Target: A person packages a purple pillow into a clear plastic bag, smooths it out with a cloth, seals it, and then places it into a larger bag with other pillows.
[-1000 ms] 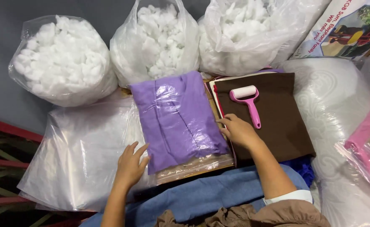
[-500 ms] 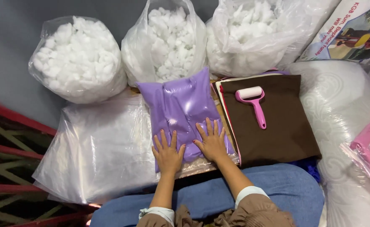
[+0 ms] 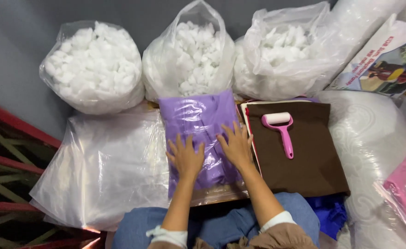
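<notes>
Purple fabric in a clear bag (image 3: 200,124) lies flat in front of the knees, left hand (image 3: 185,157) and right hand (image 3: 235,146) both pressed palm-down on it, fingers spread, gripping nothing. Behind: three bags of white stuffing (image 3: 94,64). Right: one brown cloth (image 3: 304,161), one pink lint roller (image 3: 281,129) on it.

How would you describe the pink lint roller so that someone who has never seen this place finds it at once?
Start from the three clear bags of white stuffing along the grey wall. Below the rightmost bag lies a flat brown cloth, just right of the purple bagged fabric that both hands press. The pink lint roller lies on the brown cloth: it is the only pink tool with a white roll and a handle.
</notes>
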